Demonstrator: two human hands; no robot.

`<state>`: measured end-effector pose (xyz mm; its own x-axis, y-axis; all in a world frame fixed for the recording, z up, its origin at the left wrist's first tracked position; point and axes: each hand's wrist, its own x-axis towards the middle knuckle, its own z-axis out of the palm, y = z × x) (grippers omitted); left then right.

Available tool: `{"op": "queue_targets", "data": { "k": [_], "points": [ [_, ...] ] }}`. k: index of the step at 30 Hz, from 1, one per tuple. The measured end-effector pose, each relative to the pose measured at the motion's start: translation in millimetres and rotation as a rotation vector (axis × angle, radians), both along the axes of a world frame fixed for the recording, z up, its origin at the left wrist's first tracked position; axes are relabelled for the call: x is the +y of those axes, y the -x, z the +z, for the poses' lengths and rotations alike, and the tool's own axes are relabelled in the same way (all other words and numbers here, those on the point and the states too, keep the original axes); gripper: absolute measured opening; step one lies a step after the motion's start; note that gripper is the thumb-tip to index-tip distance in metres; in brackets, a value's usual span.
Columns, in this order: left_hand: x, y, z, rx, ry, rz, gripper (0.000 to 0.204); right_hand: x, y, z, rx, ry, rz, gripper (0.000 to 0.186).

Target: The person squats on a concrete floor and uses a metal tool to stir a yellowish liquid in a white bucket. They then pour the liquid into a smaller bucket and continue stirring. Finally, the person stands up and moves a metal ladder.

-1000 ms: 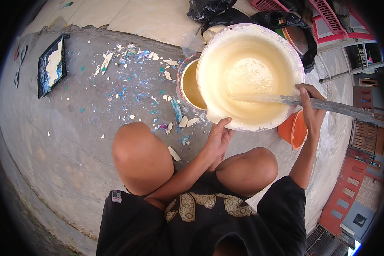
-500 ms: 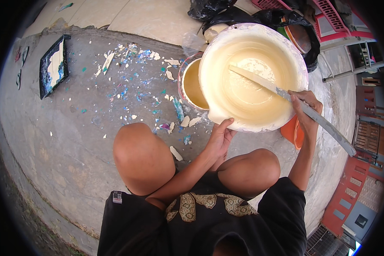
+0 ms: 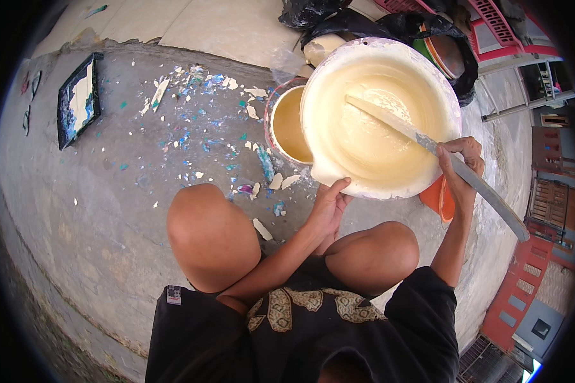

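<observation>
A large white basin (image 3: pixel 317 167) with cream paint coating its inside is tilted in front of me. My left hand (image 3: pixel 329 207) grips its near rim beside the spout, thumb on top. In my right hand (image 3: pixel 461 167) is a long flat stirring stick (image 3: pixel 390 119), its far half coated with cream paint and its tip inside the basin. The stick crosses the basin's right rim, its bare grey end pointing down to the right. Close against the basin's left side stands a bucket (image 3: pixel 290 124) of cream paint, partly hidden by it.
Dried paint flakes (image 3: pixel 198 96) litter the concrete floor. A black paint tray (image 3: pixel 80 102) lies at the far left. An orange container (image 3: pixel 438 198) sits beneath the basin's right side. Black plastic bags (image 3: pixel 364 23) and pink plastic crates (image 3: pixel 497 20) stand behind.
The stick has shifted slightly with my right hand, its grey end a little lower and further left. My left hand keeps its hold on the basin, which has barely moved.
</observation>
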<state>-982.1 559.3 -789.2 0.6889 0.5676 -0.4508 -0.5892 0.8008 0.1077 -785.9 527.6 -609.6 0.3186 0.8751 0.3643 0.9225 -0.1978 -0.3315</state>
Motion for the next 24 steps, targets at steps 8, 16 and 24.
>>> {"op": "queue_targets", "data": {
  "k": [8, 16, 24],
  "points": [
    [-1.4, 0.1, -2.2, 0.024, -0.041, -0.022, 0.045, -21.4, -20.0, 6.4, 0.187, -0.073, -0.100, 0.013],
    [-0.8, 0.6, 6.9, 0.082, -0.061, -0.013, 0.043, -36.9, -25.0, 0.1, 0.217, 0.040, -0.014, 0.013],
    [0.5, 2.7, 5.2, 0.114, -0.101, -0.064, 0.045, -41.5, -29.1, -11.6, 0.236, -0.023, -0.059, 0.014]
  ]
}}
